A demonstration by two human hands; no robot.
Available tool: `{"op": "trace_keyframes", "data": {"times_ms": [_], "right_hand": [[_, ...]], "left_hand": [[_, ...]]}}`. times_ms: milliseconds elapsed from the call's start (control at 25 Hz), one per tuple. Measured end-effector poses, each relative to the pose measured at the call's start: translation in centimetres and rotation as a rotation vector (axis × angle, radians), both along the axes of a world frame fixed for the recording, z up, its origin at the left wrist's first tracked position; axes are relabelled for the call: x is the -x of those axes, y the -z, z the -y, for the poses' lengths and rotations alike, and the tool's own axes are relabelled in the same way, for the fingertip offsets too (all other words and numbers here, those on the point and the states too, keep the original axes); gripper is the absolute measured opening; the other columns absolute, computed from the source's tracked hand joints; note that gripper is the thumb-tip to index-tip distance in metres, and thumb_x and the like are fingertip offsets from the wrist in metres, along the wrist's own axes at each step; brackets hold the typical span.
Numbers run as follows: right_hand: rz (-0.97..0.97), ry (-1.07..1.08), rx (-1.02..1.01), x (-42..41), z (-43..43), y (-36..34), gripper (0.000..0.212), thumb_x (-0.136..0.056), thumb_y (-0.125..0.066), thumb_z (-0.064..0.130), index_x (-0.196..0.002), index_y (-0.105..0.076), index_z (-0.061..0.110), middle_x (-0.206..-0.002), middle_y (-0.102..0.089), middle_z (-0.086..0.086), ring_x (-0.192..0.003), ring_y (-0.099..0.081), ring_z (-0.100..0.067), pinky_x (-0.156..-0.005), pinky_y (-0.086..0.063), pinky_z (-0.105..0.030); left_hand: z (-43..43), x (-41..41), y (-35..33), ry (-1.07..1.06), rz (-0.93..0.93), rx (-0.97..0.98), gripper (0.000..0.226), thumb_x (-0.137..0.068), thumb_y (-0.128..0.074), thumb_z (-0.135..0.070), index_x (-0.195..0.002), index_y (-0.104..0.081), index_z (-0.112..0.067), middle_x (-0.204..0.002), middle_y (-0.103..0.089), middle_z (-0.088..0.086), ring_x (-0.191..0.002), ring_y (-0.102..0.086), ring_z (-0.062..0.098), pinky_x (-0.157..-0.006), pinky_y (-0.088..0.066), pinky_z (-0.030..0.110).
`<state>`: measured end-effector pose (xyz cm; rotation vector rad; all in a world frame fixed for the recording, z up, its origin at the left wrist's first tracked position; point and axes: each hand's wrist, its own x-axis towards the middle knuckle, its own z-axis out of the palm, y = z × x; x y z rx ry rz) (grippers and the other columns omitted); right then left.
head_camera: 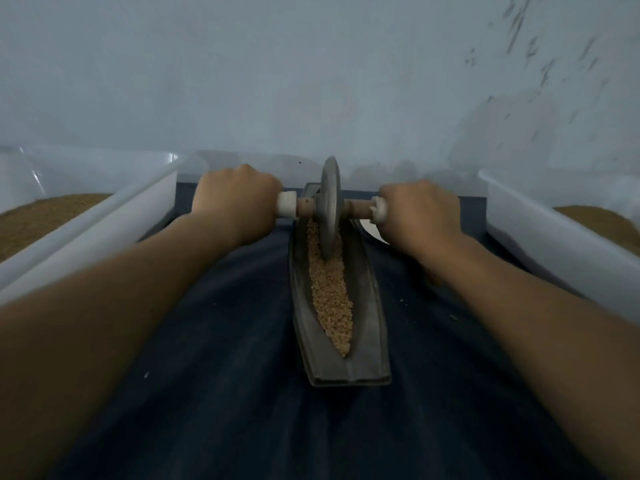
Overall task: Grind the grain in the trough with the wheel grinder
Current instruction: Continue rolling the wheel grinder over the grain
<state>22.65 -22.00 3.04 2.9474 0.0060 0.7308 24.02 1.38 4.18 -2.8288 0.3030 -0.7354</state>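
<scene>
A long dark metal trough (370, 344) lies lengthwise on the dark blue cloth (207, 341), pointing away from me. Tan grain (330, 299) fills its groove. The grey metal wheel grinder (330, 206) stands upright in the far part of the trough, its rim down in the grain. A wooden axle with white end collars runs through the wheel. My left hand (235, 199) grips the axle's left end and my right hand (420, 211) grips its right end. Both arms are stretched forward.
A white plastic tub (104, 209) holding brown grain stands at the left, and another white tub (554, 233) with grain at the right. A pale wall rises just behind the trough. A few stray grains lie on the cloth.
</scene>
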Motion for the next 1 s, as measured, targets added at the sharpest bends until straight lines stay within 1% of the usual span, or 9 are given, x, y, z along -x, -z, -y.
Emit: {"op": "trace_keyframes", "data": {"times_ms": [120,280,400,480,560,680,760,840,1000], "right_hand": [[0.089,-0.165,0.137,3.3,2.0,0.4,0.022,-0.084,-0.061,0.04,-0.07,-0.047,0.031,-0.061,-0.048,0.008,-0.049,-0.038,-0.016,-0.047,-0.028,-0.024],[0.269,-0.259,0.174,6.9,3.5,2.1,0.02,-0.066,-0.049,0.053,-0.069,-0.05,0.033,-0.05,-0.015,0.014,-0.038,-0.015,-0.01,-0.048,-0.006,-0.015],[0.135,-0.102,0.166,2.6,1.5,1.5,0.024,-0.077,-0.065,0.042,-0.071,-0.046,0.029,-0.056,-0.037,0.008,-0.045,-0.028,-0.014,-0.047,-0.021,-0.021],[-0.048,-0.06,0.007,-0.5,0.6,0.0,0.013,-0.089,-0.061,0.038,-0.082,-0.057,0.027,-0.078,-0.061,0.0,-0.066,-0.052,-0.024,-0.059,-0.039,-0.03],[-0.136,-0.071,-0.039,-1.2,0.7,-0.3,0.014,-0.091,-0.058,0.039,-0.083,-0.057,0.028,-0.085,-0.064,0.0,-0.078,-0.06,-0.026,-0.065,-0.046,-0.033],[0.128,-0.207,0.16,3.6,2.1,0.9,0.025,-0.079,-0.066,0.043,-0.072,-0.044,0.034,-0.058,-0.045,0.009,-0.049,-0.045,-0.017,-0.044,-0.032,-0.024],[0.318,-0.276,0.214,7.3,3.0,1.6,0.027,-0.064,-0.066,0.043,-0.072,-0.042,0.032,-0.049,-0.026,0.011,-0.038,-0.028,-0.014,-0.046,-0.013,-0.016],[0.294,-0.274,0.208,6.7,3.3,1.1,0.028,-0.063,-0.063,0.045,-0.072,-0.042,0.029,-0.049,-0.025,0.011,-0.037,-0.028,-0.019,-0.049,-0.012,-0.016],[0.083,-0.065,0.148,1.2,-0.1,-0.3,0.014,-0.087,-0.067,0.036,-0.081,-0.058,0.026,-0.071,-0.056,0.002,-0.061,-0.046,-0.025,-0.052,-0.031,-0.026]], "left_hand": [[-1.6,2.5,0.6,0.097,0.083,-0.08,0.006,-0.083,-0.063,-0.031,-0.089,-0.062,-0.03,-0.069,-0.046,-0.003,-0.063,-0.058,0.027,-0.054,-0.036,0.031],[-3.5,5.2,1.4,0.255,0.168,-0.1,0.03,-0.059,-0.07,-0.033,-0.067,-0.041,-0.032,-0.054,-0.019,-0.011,-0.041,-0.018,0.015,-0.047,-0.011,0.016],[-1.4,2.5,1.3,0.076,0.12,-0.107,0.005,-0.08,-0.064,-0.032,-0.082,-0.059,-0.031,-0.061,-0.033,-0.008,-0.051,-0.034,0.018,-0.048,-0.027,0.027],[0.4,0.2,0.0,0.006,0.067,-0.101,0.011,-0.09,-0.058,-0.028,-0.099,-0.064,-0.029,-0.074,-0.05,-0.002,-0.062,-0.047,0.02,-0.055,-0.036,0.032],[0.7,-0.3,-0.8,0.007,0.031,-0.11,0.014,-0.09,-0.057,-0.027,-0.103,-0.065,-0.027,-0.083,-0.057,0.001,-0.069,-0.055,0.023,-0.059,-0.039,0.034],[-1.8,3.4,1.3,0.136,0.101,-0.074,0.007,-0.082,-0.062,-0.034,-0.087,-0.059,-0.031,-0.068,-0.042,-0.005,-0.059,-0.055,0.025,-0.052,-0.035,0.03],[-3.5,6.5,2.7,0.25,0.182,-0.056,0.019,-0.069,-0.063,-0.037,-0.071,-0.044,-0.032,-0.056,-0.028,-0.011,-0.041,-0.032,0.019,-0.046,-0.02,0.02],[-4.2,5.8,2.9,0.266,0.192,-0.021,0.026,-0.065,-0.06,-0.038,-0.067,-0.035,-0.034,-0.053,-0.02,-0.013,-0.041,-0.017,0.014,-0.048,-0.011,0.015],[-0.9,1.6,1.8,0.026,0.062,0.043,0.005,-0.087,-0.059,-0.029,-0.082,-0.058,-0.028,-0.07,-0.051,-0.002,-0.061,-0.054,0.025,-0.054,-0.044,0.032]]}}
